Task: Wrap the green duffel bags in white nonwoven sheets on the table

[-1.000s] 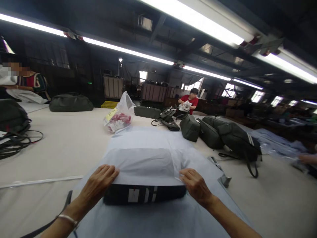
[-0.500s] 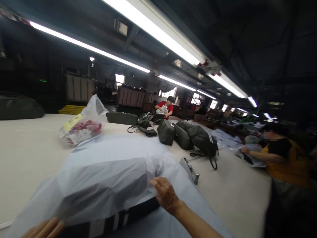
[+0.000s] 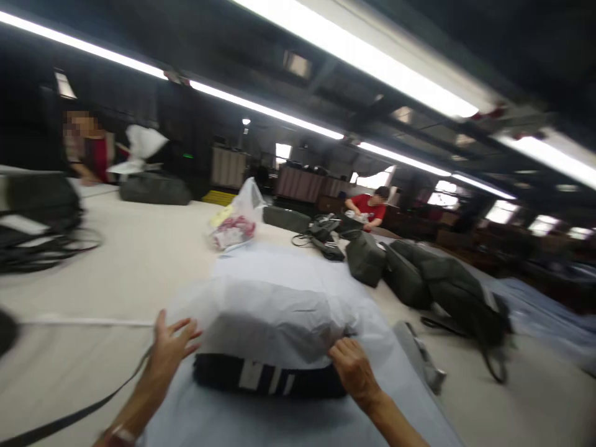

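In front of me lies a black bag (image 3: 311,382) with white stripes and a pale tag on its near side. A thin, whitish translucent cover (image 3: 265,304) is draped over its top and far part; the stripes stay exposed below the cover's near edge. My right hand (image 3: 356,372) pinches that edge at the bag's right end, fingers closed. Off the bag's left end, my left hand (image 3: 168,347) is open with fingers spread, close to the cover and holding nothing. Under the bag spreads a pale blue sheet (image 3: 251,422).
A grey tool (image 3: 421,357), blurred, lies right of the sheet. Several dark bags (image 3: 447,285) stand beyond it, and a clear plastic bag (image 3: 237,226) of reddish items is behind. Black bags (image 3: 40,211) sit at left, near a dark strap (image 3: 88,406). Two people (image 3: 367,208) work farther off.
My view has swung left, bringing in another person and black bags there. My left hand has come up away from the bag and opened; my right hand still grips the cover's edge.
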The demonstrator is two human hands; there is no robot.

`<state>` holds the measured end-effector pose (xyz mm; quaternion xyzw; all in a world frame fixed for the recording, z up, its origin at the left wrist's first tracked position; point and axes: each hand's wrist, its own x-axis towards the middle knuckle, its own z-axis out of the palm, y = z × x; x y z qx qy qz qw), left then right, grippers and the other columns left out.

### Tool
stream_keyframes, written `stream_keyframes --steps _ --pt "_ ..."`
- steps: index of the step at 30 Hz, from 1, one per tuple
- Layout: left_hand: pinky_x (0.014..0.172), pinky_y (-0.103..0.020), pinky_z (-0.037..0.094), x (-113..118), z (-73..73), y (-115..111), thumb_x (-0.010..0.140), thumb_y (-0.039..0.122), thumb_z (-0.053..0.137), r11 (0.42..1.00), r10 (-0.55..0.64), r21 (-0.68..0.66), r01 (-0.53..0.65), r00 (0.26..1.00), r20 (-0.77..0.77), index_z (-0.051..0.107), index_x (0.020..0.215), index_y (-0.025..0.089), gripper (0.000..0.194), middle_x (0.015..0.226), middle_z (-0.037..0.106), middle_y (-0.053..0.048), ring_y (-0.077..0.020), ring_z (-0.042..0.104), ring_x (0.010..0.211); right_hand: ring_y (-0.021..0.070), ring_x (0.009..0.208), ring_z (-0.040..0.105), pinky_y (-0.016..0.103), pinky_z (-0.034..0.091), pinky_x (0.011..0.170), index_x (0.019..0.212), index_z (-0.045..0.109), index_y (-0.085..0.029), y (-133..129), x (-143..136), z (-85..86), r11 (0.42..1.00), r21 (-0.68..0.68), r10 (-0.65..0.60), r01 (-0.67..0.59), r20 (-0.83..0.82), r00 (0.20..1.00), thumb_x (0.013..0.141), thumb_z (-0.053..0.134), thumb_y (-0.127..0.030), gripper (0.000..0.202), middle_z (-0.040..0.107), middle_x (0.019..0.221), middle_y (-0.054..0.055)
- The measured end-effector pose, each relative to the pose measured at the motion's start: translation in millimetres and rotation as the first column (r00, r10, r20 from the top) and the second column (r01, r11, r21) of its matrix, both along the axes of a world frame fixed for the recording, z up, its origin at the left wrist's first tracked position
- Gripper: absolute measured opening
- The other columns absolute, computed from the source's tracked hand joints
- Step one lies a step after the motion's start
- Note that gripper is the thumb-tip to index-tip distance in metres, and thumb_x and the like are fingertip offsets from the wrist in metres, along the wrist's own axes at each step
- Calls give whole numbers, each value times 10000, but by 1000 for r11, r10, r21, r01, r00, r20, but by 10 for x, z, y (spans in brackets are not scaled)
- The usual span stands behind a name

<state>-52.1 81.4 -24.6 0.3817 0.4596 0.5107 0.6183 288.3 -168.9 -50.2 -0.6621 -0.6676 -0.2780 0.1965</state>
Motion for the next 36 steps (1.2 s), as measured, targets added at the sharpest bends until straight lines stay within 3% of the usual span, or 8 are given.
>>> stream_keyframes --steps 7,12,15,18,21,26,31,36 --pt "833 -484 588 -597 -120 -110 830 91 520 896 419 -247 -370 888 188 367 1246 265 476 1035 518 -28 -141 649 771 207 735 459 321 316 746 786 582 -219 59 288 -127 992 -47 118 -119 -22 993 832 501 -35 206 551 730 30" --pt "949 -449 526 -104 356 -276 904 318 528 897 94 441 14 970 -223 574 1151 230 266 996 645 -38 -200 652 936 197 738 448 314 295 730 742 579 -208 27 66 50 994 -114 0 0 -7 1000 821 478 -16 231 562 728 32" --pt "1046 -434 445 705 768 -390 948 290 463 352 44 774 526 817 -575 587 1216 230 301 1206 642 -75 -222 581 1162 194 752 446 315 293 745 736 589 -202 55 40 100 987 -147 -71 73 18 997 824 484 -28 222 565 730 36" --pt "1164 -489 270 1526 858 -518 960 229 458 -204 214 624 754 657 -723 454 1392 273 435 1493 448 -69 -241 335 1416 193 765 449 320 293 760 753 603 -200 51 39 72 979 -162 -124 126 23 992 836 483 -36 219 572 742 37" --pt "1185 -547 175 2072 616 -584 936 348 542 -434 324 388 813 543 -775 343 1462 316 563 1579 305 -56 -258 224 1466 197 767 449 325 296 755 767 610 -196 28 9 7 976 -153 -149 152 30 988 851 482 -48 213 573 745 40" --pt "1163 -574 202 2315 183 -570 916 463 551 -511 339 273 815 483 -808 376 1446 320 576 1575 306 -80 -269 281 1444 201 810 479 331 324 790 831 634 -195 -67 -52 -94 974 -151 -172 170 -6 985 880 500 -69 190 603 815 45" --pt "1184 -584 94 2243 171 -604 923 431 547 -559 299 277 782 501 -812 396 1437 307 550 1587 278 -71 -258 220 1465 200 898 539 347 363 874 936 667 -201 -454 -183 -121 980 -149 -164 131 -235 958 899 477 -73 232 648 922 63" --pt "1192 -548 25 2231 192 -654 944 380 504 -545 291 257 798 467 -835 389 1442 309 516 1598 253 -55 -243 182 1477 208 867 603 346 448 831 923 685 -200 -1315 -573 -423 932 -111 -286 345 -810 512 879 539 -229 154 681 891 62"
